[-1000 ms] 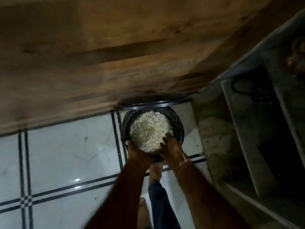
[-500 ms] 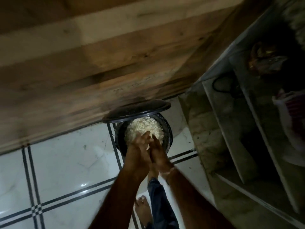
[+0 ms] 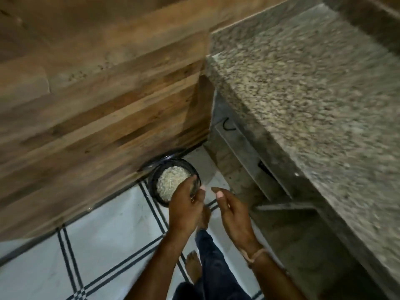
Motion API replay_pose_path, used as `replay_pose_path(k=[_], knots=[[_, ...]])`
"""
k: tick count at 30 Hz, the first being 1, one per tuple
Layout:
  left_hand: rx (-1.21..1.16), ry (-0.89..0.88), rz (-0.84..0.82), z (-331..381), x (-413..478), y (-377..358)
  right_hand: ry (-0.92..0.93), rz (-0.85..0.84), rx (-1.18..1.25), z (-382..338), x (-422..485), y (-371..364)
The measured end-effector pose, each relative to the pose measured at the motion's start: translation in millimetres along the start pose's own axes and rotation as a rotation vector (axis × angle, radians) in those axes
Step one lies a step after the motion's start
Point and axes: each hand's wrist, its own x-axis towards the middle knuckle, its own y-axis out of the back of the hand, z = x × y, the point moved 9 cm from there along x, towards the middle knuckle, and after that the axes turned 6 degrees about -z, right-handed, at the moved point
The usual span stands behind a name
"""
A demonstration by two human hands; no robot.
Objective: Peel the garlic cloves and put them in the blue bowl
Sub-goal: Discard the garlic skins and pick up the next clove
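A round dark bin (image 3: 153, 187) stands on the floor against a wooden wall, filled with pale papery peelings (image 3: 171, 182). My left hand (image 3: 185, 207) hovers over the bin's near right rim, seen from the back with the fingers curled down; what lies under them is hidden. My right hand (image 3: 232, 213) is to the right of the bin and apart from the left hand, fingers spread, nothing in it. No blue bowl and no garlic cloves are in view.
The bin's dark lid (image 3: 161, 161) leans behind it at the wall's foot. A speckled granite counter (image 3: 313, 87) with stone shelves (image 3: 249, 152) beneath rises on the right. White floor tiles (image 3: 104, 230) with dark lines spread left. My bare feet (image 3: 192, 265) stand below the hands.
My hands were pressed together over the peelings; now they have drawn apart, the right one moving right and off the bin. The view has pulled back and up, bringing the counter into sight.
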Motion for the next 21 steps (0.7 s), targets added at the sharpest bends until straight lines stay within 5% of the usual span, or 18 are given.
replay_pose_path(k=[11,21], knots=[[0.298,-0.529,-0.299,171,-129,-195,0.168,0.519,-0.363,10,-160,250],[0.46,-0.581,-0.428,208,-166,-405,0.017,0.708,-0.419,95,-222,444]])
